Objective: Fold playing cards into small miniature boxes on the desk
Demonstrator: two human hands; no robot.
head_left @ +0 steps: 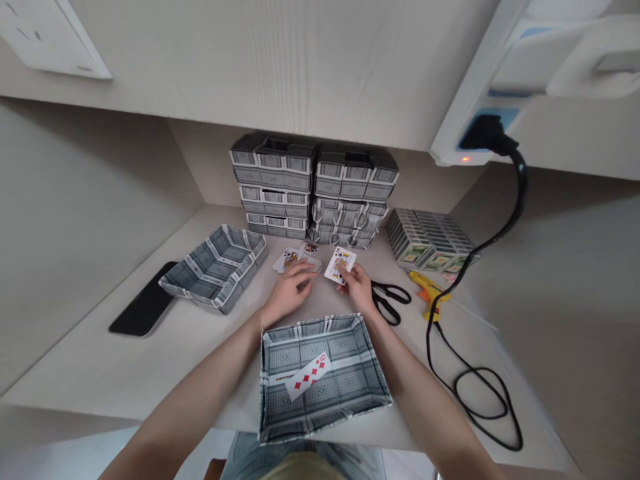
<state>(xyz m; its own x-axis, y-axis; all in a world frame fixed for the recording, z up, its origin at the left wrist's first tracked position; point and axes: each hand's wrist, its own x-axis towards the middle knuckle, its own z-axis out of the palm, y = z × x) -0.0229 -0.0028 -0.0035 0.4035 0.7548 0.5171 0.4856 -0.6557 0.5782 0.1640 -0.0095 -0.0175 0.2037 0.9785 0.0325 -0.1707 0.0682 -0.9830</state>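
My right hand (359, 291) pinches a king playing card (338, 261) between thumb and fingers, its face turned up. Beside it, my left hand (287, 293) reaches over a few loose playing cards (286, 259), fingers apart and slightly curved; whether they touch the cards I cannot tell. Between my forearms, at the table's front, sits a shallow tray made of playing cards (345, 366), backs showing. A strip of a diamonds card (309, 376) lies inside it. Black-handled scissors (391, 297) lie just right of my right hand, their blades partly hidden.
A second card tray (215, 267) overlaps a black phone (145, 303) at the left. Stacked card boxes (277, 177) stand at the back. Several card packs (430, 237), a yellow glue gun (429, 291) and a looped black cable (500, 407) occupy the right side. A shelf panel (300, 73) overhangs the table.
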